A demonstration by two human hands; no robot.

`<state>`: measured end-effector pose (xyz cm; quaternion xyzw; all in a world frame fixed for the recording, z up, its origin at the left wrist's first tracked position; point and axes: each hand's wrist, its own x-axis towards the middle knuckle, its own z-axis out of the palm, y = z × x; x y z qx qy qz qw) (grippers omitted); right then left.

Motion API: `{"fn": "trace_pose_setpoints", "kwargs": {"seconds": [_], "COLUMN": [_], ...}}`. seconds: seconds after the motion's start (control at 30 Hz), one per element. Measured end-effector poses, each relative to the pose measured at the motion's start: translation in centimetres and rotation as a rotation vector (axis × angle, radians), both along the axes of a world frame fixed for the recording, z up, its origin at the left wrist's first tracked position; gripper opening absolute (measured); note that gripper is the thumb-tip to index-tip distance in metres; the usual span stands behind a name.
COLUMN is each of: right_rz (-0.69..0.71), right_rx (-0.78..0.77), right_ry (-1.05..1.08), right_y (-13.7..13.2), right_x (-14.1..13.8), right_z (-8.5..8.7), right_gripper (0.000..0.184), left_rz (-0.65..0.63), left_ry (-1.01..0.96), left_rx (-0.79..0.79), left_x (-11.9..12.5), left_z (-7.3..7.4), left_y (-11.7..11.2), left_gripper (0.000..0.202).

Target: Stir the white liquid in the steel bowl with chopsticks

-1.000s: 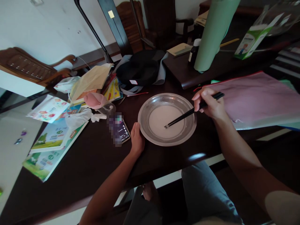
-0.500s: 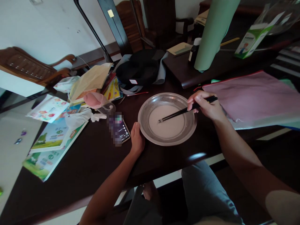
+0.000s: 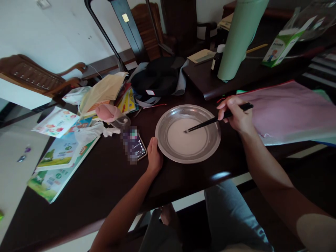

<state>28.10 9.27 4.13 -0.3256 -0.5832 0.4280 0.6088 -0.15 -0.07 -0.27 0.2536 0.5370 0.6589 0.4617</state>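
Well, chopsticks (image 3: 203,124) in right hand (image 3: 236,113)

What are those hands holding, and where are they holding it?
The right hand holds black chopsticks by their upper part. The left hand touches the metal bowl at its left rim; whether it grips cannot be told.

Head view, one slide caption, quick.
Right grip holds chopsticks reaching into the bowl of pale contents, left grip at its rim.

Bare hands (image 3: 154,156), faded blue trousers (image 3: 232,210)
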Motion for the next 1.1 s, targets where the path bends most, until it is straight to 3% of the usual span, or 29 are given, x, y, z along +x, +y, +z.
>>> {"fn": "trace_pose_setpoints", "kwargs": {"seconds": [0.07,0.23,0.4,0.6,0.8,1.0,1.1], "right_rz": [-0.001,0.175,-0.01,0.179,-0.033,0.184,0.072], "right_rx": [0.013,-0.064,0.007,-0.063,-0.014,-0.107,-0.072], "right_ry": [0.04,-0.083,0.011,-0.091,0.021,-0.12,-0.084], "right_y": [0.02,-0.23,0.15,-0.14,0.22,-0.41,-0.18], "right_x": [0.03,-0.06,0.02,-0.06,0.02,-0.34,-0.29], "right_z": [0.1,-0.12,-0.01,-0.14,-0.05,0.14,0.21], "right_gripper": [0.041,0.042,0.043,0.043,0.044,0.046,0.047], "left_rz": [-0.003,-0.007,-0.01,-0.018,-0.005,0.003,0.006], "left_ry": [0.01,0.064,0.017,0.05,0.07,0.042,0.052], "left_rx": [-0.01,-0.007,0.009,0.021,0.009,-0.013,-0.014], "left_x": [-0.04,-0.11,-0.15,-0.32,-0.11,0.04,0.03], "left_z": [0.05,0.17,-0.18,-0.45,0.03,0.25,0.32], "left_y": [-0.01,-0.03,0.02,-0.01,-0.05,0.0,-0.01], "left_gripper": [0.051,0.053,0.051,0.051,0.052,0.051,0.051]}}
